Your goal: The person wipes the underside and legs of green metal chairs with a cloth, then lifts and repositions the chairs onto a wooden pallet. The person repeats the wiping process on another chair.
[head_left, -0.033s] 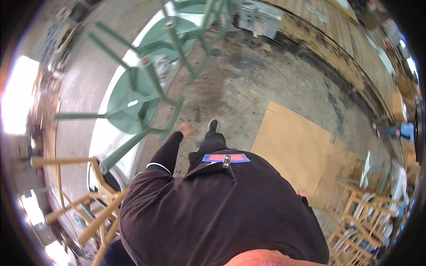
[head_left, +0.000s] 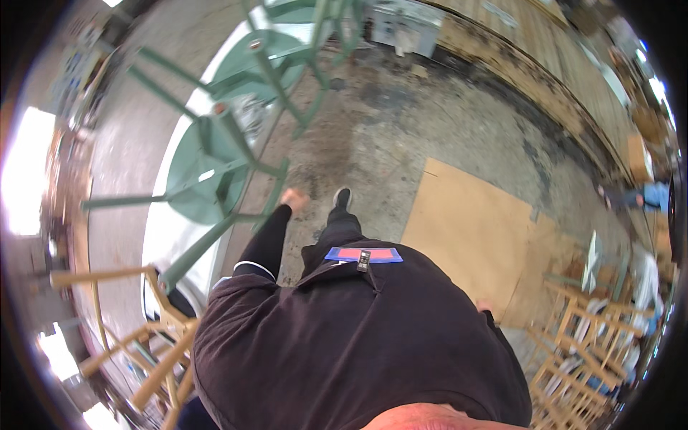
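Stained grey floor (head_left: 459, 136); bright window (head_left: 29, 172) leftward

No readable text or numbers. Relative to the dark shirt (head_left: 365, 330): red card with blue border (head_left: 343, 254) on its chest, no legible print; small black tag (head_left: 364, 261) over the card, pale marks too small to read; ahead-left, upturned green chair (head_left: 188, 188), white label-like patch (head_left: 206, 175) under seat, unreadable

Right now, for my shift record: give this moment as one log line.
left hand: near upturned green chair; right hand: mostly hidden; floor: brown sheet
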The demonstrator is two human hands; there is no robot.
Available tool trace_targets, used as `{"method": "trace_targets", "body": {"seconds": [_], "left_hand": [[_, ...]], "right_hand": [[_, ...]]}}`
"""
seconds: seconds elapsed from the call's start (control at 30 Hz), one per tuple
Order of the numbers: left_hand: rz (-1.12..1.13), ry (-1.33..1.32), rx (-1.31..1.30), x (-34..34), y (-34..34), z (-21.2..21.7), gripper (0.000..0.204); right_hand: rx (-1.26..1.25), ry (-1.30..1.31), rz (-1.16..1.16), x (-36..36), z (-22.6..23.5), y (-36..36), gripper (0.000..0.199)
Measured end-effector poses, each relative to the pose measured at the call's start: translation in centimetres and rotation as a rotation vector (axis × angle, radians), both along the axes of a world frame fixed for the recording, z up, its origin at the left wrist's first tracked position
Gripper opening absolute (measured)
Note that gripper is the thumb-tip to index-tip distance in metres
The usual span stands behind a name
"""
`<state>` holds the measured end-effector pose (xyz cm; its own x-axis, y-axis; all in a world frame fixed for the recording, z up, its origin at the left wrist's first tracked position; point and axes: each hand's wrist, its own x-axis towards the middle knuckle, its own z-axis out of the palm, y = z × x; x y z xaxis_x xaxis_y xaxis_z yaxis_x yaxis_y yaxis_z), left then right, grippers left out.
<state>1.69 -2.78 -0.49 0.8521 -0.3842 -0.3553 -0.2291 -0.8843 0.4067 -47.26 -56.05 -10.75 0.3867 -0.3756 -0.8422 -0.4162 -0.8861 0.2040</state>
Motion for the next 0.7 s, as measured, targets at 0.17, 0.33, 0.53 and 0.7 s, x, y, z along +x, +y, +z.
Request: {"method": "trace_targets", "body": {"seconds": [0.17,0.33,0.53,0.7], "left_hand": [[0.434,0.274,-0.63,12.4,-9.3,0.1,0.067],[-0.154,-0.089,1.003,22.4,-5.4,4.4,0.046],[1.193,-0.025,0.117,27.6,-4.9,-1.0,0.071],[1.176,0.023,0.046,31.4,-1.8,-2.1,0.065]], "right_hand": [[0.363,-0.504,-0.655,11.6,-1.4,7.0,0.032],[0.734,-0.626,-0.593,28.6,1.1,13.2,0.039],[0.136,-0.557,-0.907,26.9,6.3,5.1,0.04],[-0.072,-0.467,-1.0,27.8,8.8,2.5,0.036]]}}
